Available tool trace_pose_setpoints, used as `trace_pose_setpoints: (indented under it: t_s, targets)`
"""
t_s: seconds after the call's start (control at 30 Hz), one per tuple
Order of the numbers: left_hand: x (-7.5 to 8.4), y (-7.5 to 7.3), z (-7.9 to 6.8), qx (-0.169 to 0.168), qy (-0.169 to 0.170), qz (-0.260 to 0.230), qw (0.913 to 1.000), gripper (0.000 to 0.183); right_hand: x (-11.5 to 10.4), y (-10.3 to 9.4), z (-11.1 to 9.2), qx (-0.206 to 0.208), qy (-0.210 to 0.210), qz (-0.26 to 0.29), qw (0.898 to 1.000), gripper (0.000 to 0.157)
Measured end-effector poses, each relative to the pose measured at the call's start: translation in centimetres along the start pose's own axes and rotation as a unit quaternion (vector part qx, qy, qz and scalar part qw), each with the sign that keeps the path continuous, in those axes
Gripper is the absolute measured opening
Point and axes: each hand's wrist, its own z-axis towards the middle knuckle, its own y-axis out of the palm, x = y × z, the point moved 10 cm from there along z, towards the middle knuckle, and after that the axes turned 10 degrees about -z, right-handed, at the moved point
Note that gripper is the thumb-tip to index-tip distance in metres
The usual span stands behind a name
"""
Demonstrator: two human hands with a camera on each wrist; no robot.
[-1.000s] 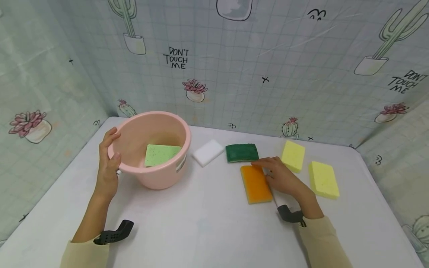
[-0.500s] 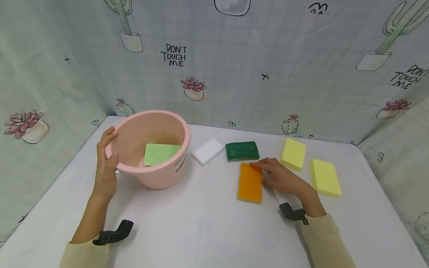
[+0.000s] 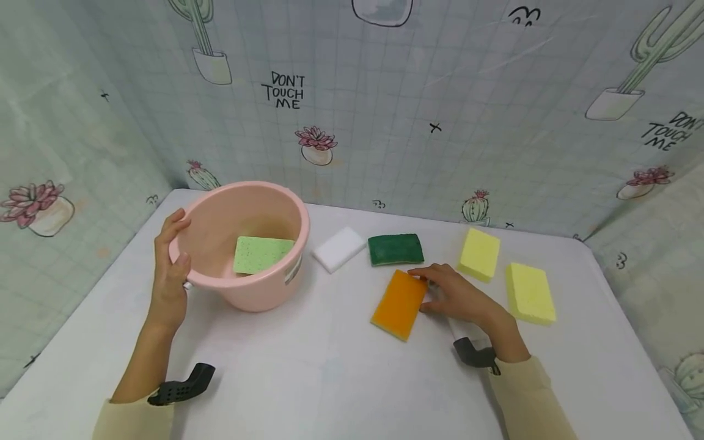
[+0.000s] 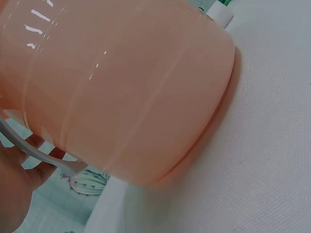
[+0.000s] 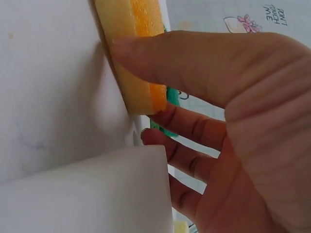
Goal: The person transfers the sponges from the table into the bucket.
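My left hand [image 3: 168,278] grips the left rim of a pink bucket [image 3: 269,290], thumb over the rim. In the left wrist view the bucket's grey handle [image 4: 36,151] passes by the fingers. Inside the bucket rests a speckled light green sponge [image 3: 263,254]. My right hand [image 3: 459,293] pinches an orange-topped sponge [image 3: 397,308] at its upper right corner. In the right wrist view the thumb presses the pale lower layer of that sponge [image 5: 119,22], with the index finger at its end. Under the right hand lies a white sponge [image 5: 87,194], mostly hidden in the head view.
Behind the orange sponge lies a dark green scouring pad [image 3: 396,249]. A white sponge [image 3: 339,249] sits just right of the bucket. Two yellow sponges [image 3: 478,254] lie to the right. A printed cloth [image 3: 379,159] hangs along the white table's [image 3: 308,385] back edge.
The orange sponge has turned clockwise, its near end swinging left, with the right hand's fingers on its corner. The left hand keeps its hold on the bucket.
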Motion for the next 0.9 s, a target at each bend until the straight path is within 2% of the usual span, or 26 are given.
trace_pose_setpoints:
  t_s: [0.23, 0.33, 0.47, 0.57, 0.73, 0.9]
  targets:
    - [-0.1, -0.6, -0.7, 0.002, 0.008, -0.007, 0.9999, 0.054, -0.8, 0.7, 0.0, 0.001, -0.003, -0.016, 1.0, 0.065]
    - [-0.3, -0.7, -0.8, 0.005, -0.001, -0.007, 1.0, 0.055, -1.4, 0.7, -0.1, 0.006, -0.015, -0.015, 1.0, 0.068]
    - [-0.4, -0.5, -0.6, 0.004, -0.004, 0.0, 1.0, 0.055, -2.2, 1.0, 0.0, -0.002, -0.038, -0.005, 0.999, 0.069]
    - [-0.4, -0.2, -0.4, -0.002, 0.006, -0.012, 0.9999, 0.054, -2.7, 1.3, 0.0, -0.01, -0.053, -0.008, 0.999, 0.069]
    - [-0.3, 0.1, -0.2, -0.012, 0.021, -0.029, 0.9993, 0.054, -3.0, 1.5, 0.0, -0.011, -0.063, 0.002, 0.998, 0.069]
    - [-0.4, 0.0, -0.1, -0.009, 0.019, -0.017, 0.9996, 0.054, -3.1, 1.8, 0.2, -0.012, -0.067, 0.02, 0.997, 0.07]
